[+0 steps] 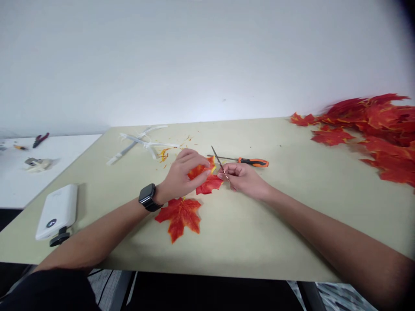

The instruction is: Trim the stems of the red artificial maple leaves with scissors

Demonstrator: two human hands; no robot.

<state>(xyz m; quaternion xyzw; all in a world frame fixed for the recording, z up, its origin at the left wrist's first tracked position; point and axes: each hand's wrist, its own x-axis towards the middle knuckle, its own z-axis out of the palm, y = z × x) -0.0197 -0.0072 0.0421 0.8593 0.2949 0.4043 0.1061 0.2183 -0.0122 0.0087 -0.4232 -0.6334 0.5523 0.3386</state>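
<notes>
Currently, the right hand (244, 179) pinches a slender metallic rod (219, 164) between thumb and fingertips, its upper end tilted toward the surface's far edge. The left hand (183, 172), wearing a smartwatch (148, 197), reaches over a red-orange maple leaf (209, 185) mid-surface; its thumb and forefinger curve close to each other, but I cannot tell whether they grip the leaf. A 2nd maple leaf (181, 215) lies flat, closer to the near edge. Just beyond the right hand rests 1 screwdriver (254, 162) with an orange-black handle. Clear plastic strips (132, 142) lie by the far-left corner, and a heap of maple leaves (385, 123) spreads along the far edge's right end.
</notes>
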